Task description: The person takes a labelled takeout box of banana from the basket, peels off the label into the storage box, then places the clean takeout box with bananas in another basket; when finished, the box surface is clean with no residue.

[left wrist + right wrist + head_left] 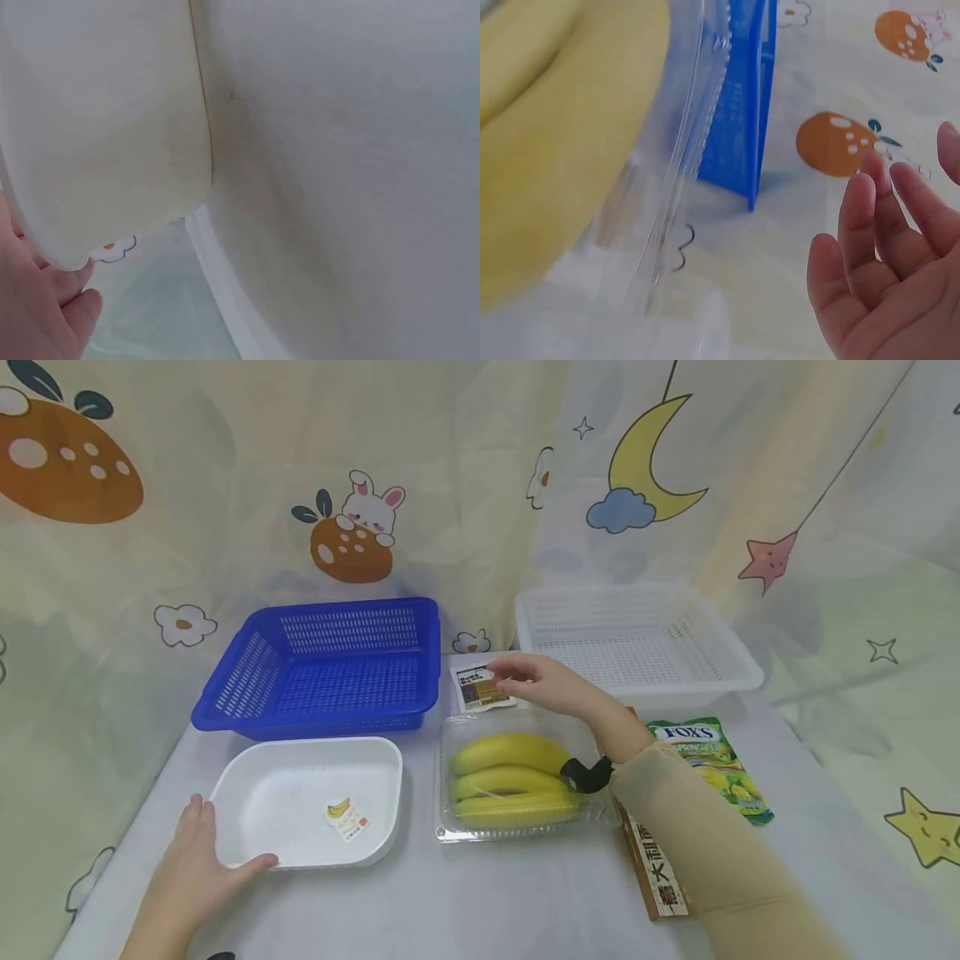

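A white tray [270, 810] stands at the front left, with a small banana-picture label [347, 820] on its floor. My left hand [193, 864] lies along its front left corner, fingers extended up the left side and thumb at the front rim. The tray rim [71, 262] overlaps those fingers in the left wrist view. My right hand [551, 685] hovers over a small white and brown packet [472, 693], its fingers slightly bent and its palm empty in the right wrist view. Just in front of that hand, bananas [510, 781] lie inside a clear plastic box [450, 833].
Behind the tray stands a blue basket [330, 725]; a white basket [720, 681] is at the back right. A green FOX'S pouch [731, 768] and a brown box [656, 877] lie to the right, partly covered by my sleeve [712, 852]. A printed curtain [465, 485] hangs behind.
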Demonstrator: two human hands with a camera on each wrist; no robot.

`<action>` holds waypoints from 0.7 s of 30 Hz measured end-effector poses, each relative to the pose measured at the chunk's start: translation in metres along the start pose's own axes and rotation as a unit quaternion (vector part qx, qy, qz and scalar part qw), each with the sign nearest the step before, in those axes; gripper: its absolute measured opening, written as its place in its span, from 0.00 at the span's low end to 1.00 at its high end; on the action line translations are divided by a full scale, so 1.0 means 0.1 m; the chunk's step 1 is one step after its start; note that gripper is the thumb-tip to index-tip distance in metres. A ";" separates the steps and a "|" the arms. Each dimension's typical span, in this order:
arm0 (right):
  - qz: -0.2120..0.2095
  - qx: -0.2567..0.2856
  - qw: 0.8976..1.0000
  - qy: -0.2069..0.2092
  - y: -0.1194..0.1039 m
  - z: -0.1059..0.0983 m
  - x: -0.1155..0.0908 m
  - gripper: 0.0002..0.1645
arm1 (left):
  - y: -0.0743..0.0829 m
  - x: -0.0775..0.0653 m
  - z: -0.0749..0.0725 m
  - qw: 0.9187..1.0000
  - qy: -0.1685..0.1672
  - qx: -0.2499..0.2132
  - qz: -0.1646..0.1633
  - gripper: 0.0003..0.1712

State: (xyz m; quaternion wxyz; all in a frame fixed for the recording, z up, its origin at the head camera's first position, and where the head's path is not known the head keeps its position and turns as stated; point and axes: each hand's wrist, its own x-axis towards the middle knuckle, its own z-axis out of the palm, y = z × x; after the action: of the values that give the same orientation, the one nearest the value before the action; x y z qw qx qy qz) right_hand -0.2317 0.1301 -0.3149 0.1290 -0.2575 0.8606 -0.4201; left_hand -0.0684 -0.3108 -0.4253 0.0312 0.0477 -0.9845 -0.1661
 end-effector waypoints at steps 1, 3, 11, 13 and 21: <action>0.004 -0.001 1.000 0.005 0.03 -0.03 -0.04 0.25 | 0.00 0.00 0.00 1.000 0.011 0.002 0.008 0.70; 0.015 -0.003 1.000 0.017 0.08 -0.08 -0.12 0.26 | 0.01 -0.01 -0.01 0.999 0.028 0.006 0.021 0.69; 0.051 -0.014 0.998 0.039 0.22 -0.24 -0.39 0.29 | 0.22 0.06 0.00 0.991 0.080 -0.024 0.100 0.62; 0.050 -0.013 0.998 0.040 0.26 -0.26 -0.44 0.29 | 0.34 0.11 -0.02 0.991 0.075 -0.028 0.107 0.62; 0.040 -0.033 0.997 0.059 0.36 -0.31 -0.67 0.35 | 0.90 0.29 0.02 0.988 0.068 -0.021 0.138 0.61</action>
State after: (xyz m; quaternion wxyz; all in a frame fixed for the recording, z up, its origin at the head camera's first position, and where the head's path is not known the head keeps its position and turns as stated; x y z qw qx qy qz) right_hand -0.2012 0.2057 -0.3240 0.0859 -0.2021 0.8897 -0.4002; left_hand -0.1049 -0.2287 -0.3965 0.1218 -0.0783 -0.9734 -0.1775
